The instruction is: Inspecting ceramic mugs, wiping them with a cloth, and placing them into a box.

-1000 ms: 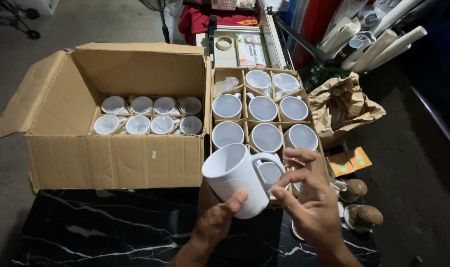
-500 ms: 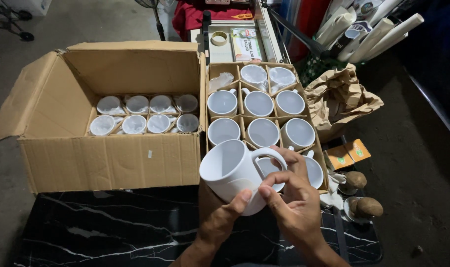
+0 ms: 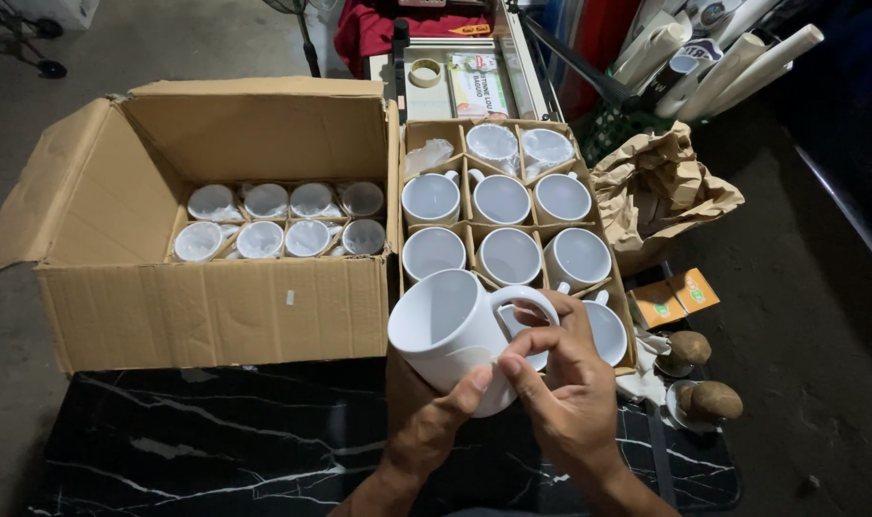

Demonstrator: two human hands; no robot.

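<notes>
Mug (image 3: 450, 330), white, tilted above the desk's (image 3: 215, 450) near edge. My left hand (image 3: 426, 421) grips its base; my right hand (image 3: 560, 383) pinches the handle. Glazed, likely slippery and fragile: I would grasp body or handle.

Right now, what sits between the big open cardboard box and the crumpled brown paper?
Head view: a divided cardboard tray of white ceramic mugs fills the stretch between the big open cardboard box and the crumpled brown paper; no bare gap shows.
</notes>
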